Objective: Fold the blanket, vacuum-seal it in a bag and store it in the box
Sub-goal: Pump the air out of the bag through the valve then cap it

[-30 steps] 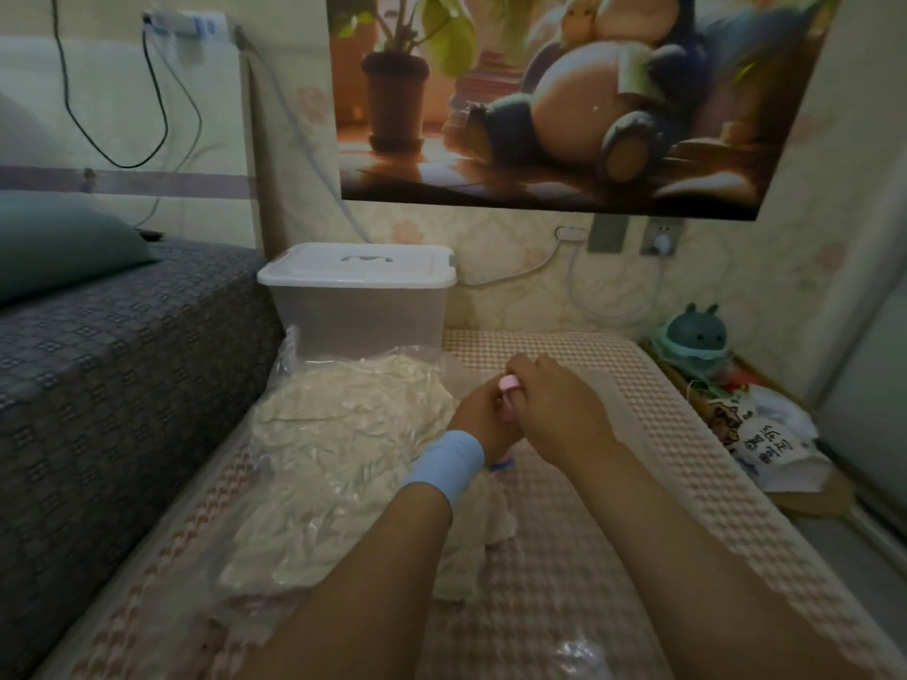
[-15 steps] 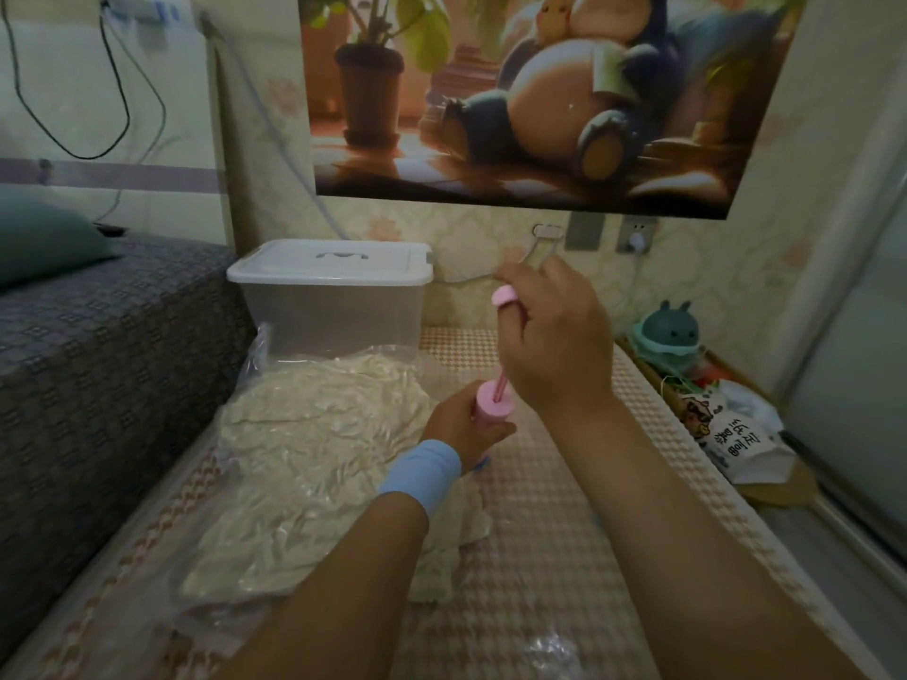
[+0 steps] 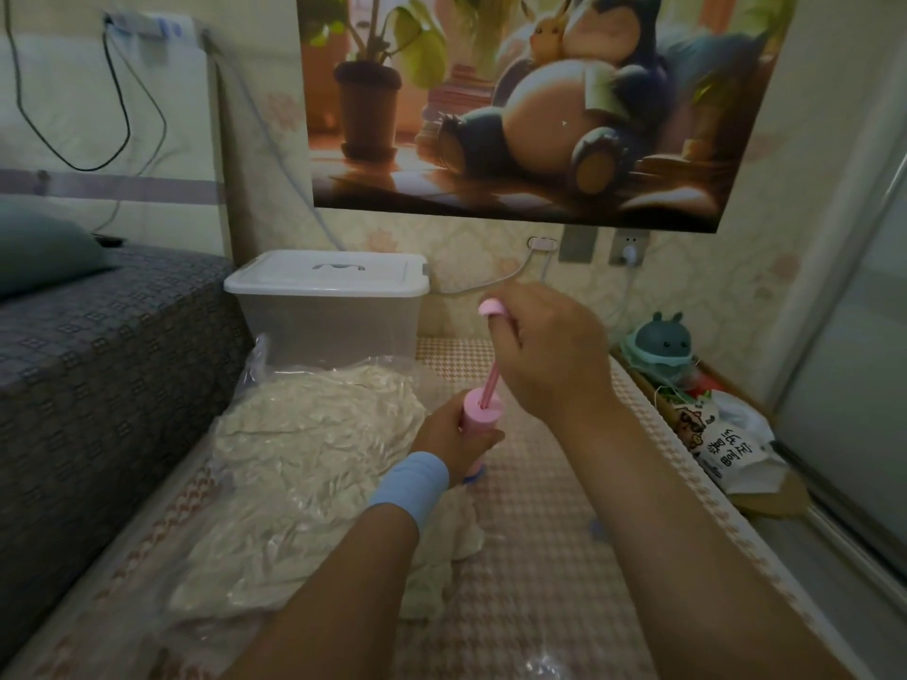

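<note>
A cream blanket (image 3: 304, 463) lies wrinkled and flattened inside a clear vacuum bag (image 3: 255, 355) on the checked mat. At the bag's right edge stands a pink hand pump (image 3: 478, 417). My left hand (image 3: 451, 436), with a blue wristband, grips the pump's barrel. My right hand (image 3: 545, 350) grips the pump's pink handle (image 3: 491, 307), with the rod drawn out above the barrel. A clear plastic box (image 3: 329, 326) with a white lid shut on it stands just behind the bag.
A grey patterned sofa (image 3: 98, 365) runs along the left, with a green cushion (image 3: 39, 247). At the right edge of the mat sit a teal toy (image 3: 660, 343) and a printed white bag (image 3: 736, 444). Cables hang on the wall behind.
My right hand has pulled the pump handle up from the barrel, drawing the rod out. My left hand has stayed on the barrel.
</note>
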Action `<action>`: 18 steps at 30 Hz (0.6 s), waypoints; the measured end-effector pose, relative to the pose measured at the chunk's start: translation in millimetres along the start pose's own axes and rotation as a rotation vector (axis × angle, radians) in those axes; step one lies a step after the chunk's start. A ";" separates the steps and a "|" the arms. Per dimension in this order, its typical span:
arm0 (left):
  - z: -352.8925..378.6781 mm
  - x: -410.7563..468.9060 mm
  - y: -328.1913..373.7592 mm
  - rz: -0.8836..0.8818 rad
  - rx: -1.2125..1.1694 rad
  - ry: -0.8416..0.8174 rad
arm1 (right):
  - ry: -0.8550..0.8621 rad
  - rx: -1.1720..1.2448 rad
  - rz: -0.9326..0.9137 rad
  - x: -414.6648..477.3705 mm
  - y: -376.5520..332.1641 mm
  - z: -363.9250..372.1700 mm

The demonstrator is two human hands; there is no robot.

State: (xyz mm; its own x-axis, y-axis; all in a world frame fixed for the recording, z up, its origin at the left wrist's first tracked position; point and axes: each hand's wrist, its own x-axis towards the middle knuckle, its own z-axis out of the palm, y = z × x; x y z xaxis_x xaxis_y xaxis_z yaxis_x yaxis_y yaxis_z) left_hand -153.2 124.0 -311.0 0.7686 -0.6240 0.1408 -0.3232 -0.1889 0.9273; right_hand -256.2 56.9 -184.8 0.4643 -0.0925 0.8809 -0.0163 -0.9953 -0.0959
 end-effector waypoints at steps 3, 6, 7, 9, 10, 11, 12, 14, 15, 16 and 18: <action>-2.5 0.7 -1.3 -0.004 0.024 -0.014 | 0.070 0.019 -0.015 10.3 -10.5 -8.0; -2.8 -0.8 3.2 0.032 0.063 -0.032 | 0.093 0.001 -0.001 9.4 -12.2 1.2; -3.5 -2.2 3.7 0.024 0.074 -0.038 | 0.079 -0.003 0.012 4.8 -9.5 8.7; -5.5 -0.9 5.1 0.046 0.107 -0.040 | -0.029 -0.001 0.067 -13.7 2.3 28.7; -7.5 0.0 6.0 0.083 0.150 -0.045 | -0.118 0.018 0.101 -27.1 9.8 41.0; -9.9 -0.2 7.3 0.111 0.199 -0.056 | -0.214 0.041 0.127 -41.2 17.7 52.6; -11.3 0.7 7.7 0.131 0.241 -0.068 | -0.299 0.068 0.151 -53.8 25.7 62.3; -13.2 1.6 7.8 0.120 0.257 -0.143 | -0.395 0.148 0.206 -68.5 37.3 72.8; -13.6 3.3 6.7 0.108 0.244 -0.168 | -0.399 0.208 0.249 -70.4 40.5 73.4; -13.6 6.2 4.9 0.106 0.226 -0.170 | -0.390 0.284 0.307 -70.9 42.2 72.7; -13.2 9.8 3.2 0.124 0.216 -0.159 | -0.365 0.450 0.459 -74.2 43.4 73.4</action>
State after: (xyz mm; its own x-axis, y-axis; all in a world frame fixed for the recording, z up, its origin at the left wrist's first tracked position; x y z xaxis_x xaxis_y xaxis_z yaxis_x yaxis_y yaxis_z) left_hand -139.4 127.2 -302.1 0.6255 -0.7600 0.1767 -0.5322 -0.2500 0.8089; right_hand -226.4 22.8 -288.4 0.7644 -0.4029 0.5033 0.0484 -0.7426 -0.6679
